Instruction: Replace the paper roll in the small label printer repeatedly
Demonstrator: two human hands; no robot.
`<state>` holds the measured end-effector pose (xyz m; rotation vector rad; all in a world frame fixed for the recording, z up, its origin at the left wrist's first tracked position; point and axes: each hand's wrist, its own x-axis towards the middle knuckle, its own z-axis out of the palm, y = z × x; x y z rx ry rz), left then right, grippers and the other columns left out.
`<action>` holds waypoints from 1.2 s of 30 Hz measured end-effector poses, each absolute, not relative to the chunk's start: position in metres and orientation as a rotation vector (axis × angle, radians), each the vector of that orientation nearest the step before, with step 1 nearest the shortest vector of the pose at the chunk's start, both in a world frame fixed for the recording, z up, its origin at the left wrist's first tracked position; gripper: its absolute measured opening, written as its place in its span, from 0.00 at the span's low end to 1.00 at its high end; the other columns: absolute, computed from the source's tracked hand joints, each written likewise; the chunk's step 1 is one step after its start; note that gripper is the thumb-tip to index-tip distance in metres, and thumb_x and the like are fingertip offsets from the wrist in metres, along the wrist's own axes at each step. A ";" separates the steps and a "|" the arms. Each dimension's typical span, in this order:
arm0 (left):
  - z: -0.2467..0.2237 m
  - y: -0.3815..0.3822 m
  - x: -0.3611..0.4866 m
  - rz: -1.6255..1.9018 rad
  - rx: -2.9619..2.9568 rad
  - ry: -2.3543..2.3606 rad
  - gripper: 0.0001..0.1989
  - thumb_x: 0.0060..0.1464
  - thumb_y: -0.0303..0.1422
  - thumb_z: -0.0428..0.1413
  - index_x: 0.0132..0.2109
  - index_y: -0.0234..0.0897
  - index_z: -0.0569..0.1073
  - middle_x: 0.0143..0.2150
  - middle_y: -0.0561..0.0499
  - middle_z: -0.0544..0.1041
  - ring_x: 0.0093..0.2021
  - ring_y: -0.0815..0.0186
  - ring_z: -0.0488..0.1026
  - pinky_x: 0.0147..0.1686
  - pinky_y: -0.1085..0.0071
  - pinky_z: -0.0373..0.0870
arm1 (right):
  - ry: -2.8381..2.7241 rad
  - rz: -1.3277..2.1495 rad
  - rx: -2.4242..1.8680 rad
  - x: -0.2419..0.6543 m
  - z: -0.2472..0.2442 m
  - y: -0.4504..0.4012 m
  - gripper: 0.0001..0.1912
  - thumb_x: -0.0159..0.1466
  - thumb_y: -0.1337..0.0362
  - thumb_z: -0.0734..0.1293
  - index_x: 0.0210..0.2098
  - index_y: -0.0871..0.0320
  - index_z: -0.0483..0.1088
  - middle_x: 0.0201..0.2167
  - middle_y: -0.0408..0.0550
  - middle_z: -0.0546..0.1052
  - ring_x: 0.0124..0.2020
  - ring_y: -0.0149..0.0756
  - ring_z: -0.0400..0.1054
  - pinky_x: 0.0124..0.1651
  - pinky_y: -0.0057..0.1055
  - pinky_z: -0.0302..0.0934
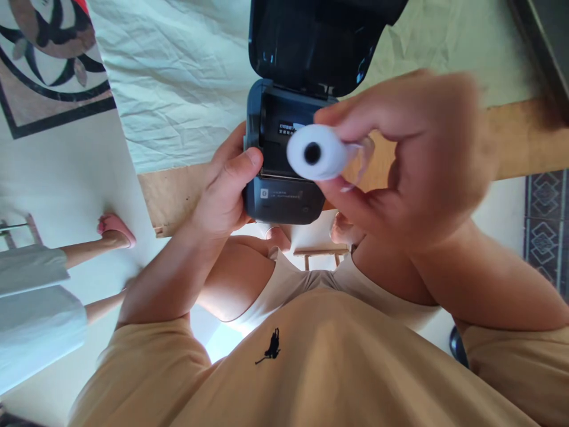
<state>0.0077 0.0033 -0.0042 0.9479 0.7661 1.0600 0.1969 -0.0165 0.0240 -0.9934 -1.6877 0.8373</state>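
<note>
A small dark label printer is held by my left hand, whose thumb presses on its left edge while the fingers go beneath. Its black lid is swung up and away from me, so the inner compartment shows, with a small printed sticker inside. Over the right part of that compartment, my right hand pinches a white paper roll between thumb and fingers. The roll's dark round core faces me. A thin, curled clear strip hangs by the roll near my fingers.
A pale green cloth covers much of the wooden table. At the upper right lies a dark-edged flat object. Another person's legs and a pink slipper are at the left. A wooden stool stands below.
</note>
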 end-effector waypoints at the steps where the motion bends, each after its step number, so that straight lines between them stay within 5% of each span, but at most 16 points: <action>1: -0.004 0.003 0.007 1.060 0.958 0.758 0.17 0.55 0.44 0.59 0.40 0.32 0.73 0.44 0.50 0.75 0.63 0.48 0.69 0.50 0.55 0.79 | -1.782 0.744 -1.008 0.195 0.026 -0.016 0.14 0.66 0.61 0.58 0.46 0.49 0.72 0.46 0.39 0.76 0.52 0.37 0.71 0.56 0.39 0.65; 7: -0.006 0.003 0.006 1.086 0.988 0.748 0.15 0.56 0.43 0.58 0.38 0.32 0.72 0.39 0.50 0.77 0.63 0.50 0.69 0.56 0.53 0.74 | -2.169 0.174 -1.178 0.189 0.029 -0.014 0.17 0.67 0.67 0.56 0.52 0.45 0.66 0.48 0.33 0.76 0.44 0.25 0.73 0.47 0.31 0.63; 11: -0.008 0.003 0.006 1.066 0.983 0.744 0.20 0.53 0.44 0.60 0.44 0.31 0.73 0.43 0.47 0.77 0.63 0.48 0.68 0.57 0.52 0.73 | -2.112 0.136 -1.255 0.186 0.031 -0.014 0.06 0.65 0.67 0.60 0.41 0.52 0.65 0.41 0.34 0.78 0.40 0.27 0.73 0.44 0.31 0.62; 20: -0.014 0.006 0.000 1.025 1.026 0.634 0.18 0.55 0.42 0.58 0.46 0.32 0.72 0.41 0.49 0.76 0.56 0.54 0.75 0.52 0.54 0.76 | -2.231 0.199 -1.297 0.189 0.036 -0.012 0.12 0.68 0.67 0.54 0.38 0.54 0.69 0.55 0.32 0.72 0.54 0.25 0.69 0.52 0.29 0.59; 26: -0.014 0.009 0.000 1.051 1.074 0.628 0.18 0.57 0.40 0.57 0.50 0.34 0.73 0.41 0.47 0.78 0.52 0.56 0.77 0.47 0.61 0.78 | -2.219 0.191 -1.278 0.189 0.036 -0.011 0.18 0.70 0.61 0.53 0.31 0.54 0.70 0.35 0.35 0.77 0.41 0.26 0.68 0.45 0.31 0.55; 32: -0.020 0.020 -0.003 1.050 1.125 0.562 0.36 0.41 0.44 0.67 0.57 0.47 0.66 0.53 0.55 0.73 0.62 0.54 0.70 0.48 0.62 0.77 | -2.215 0.037 -0.999 0.191 0.022 -0.017 0.08 0.65 0.65 0.62 0.36 0.49 0.72 0.36 0.31 0.77 0.40 0.26 0.67 0.44 0.31 0.53; 36: -0.022 0.018 -0.005 1.053 1.122 0.600 0.40 0.40 0.39 0.69 0.59 0.47 0.62 0.54 0.53 0.71 0.63 0.52 0.69 0.45 0.64 0.78 | -2.294 0.138 -0.992 0.191 0.022 -0.018 0.13 0.67 0.61 0.59 0.36 0.46 0.75 0.39 0.28 0.77 0.42 0.25 0.65 0.45 0.32 0.52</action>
